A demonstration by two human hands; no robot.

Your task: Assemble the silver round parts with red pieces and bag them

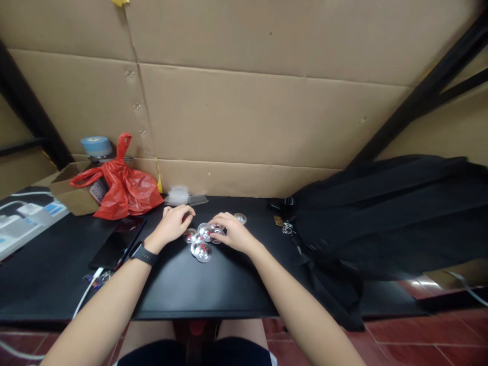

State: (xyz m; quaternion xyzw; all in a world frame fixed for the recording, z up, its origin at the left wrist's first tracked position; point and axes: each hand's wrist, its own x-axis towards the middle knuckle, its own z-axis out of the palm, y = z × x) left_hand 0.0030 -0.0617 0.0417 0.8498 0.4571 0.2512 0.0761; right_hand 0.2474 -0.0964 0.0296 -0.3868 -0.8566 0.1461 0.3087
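Several shiny silver domed discs [203, 251] lie in an overlapping cluster on the black table [206, 292]. One more disc [240, 218] lies apart, beyond my right hand. My right hand [231, 232] is at the right side of the cluster, its curled fingers and thumb around a disc's edge. My left hand [176, 222], with a dark watch on the wrist, is raised just left of the cluster; its thumb and fingers are apart, with nothing visible between them.
At the left are a phone [116, 243] with a white cable, a red plastic bag [127, 188], a cardboard box [74, 195] and a power strip [30, 223]. Clear plastic [179, 195] lies by the cardboard wall. A black bag [392, 218] and keys [287, 228] are at the right.
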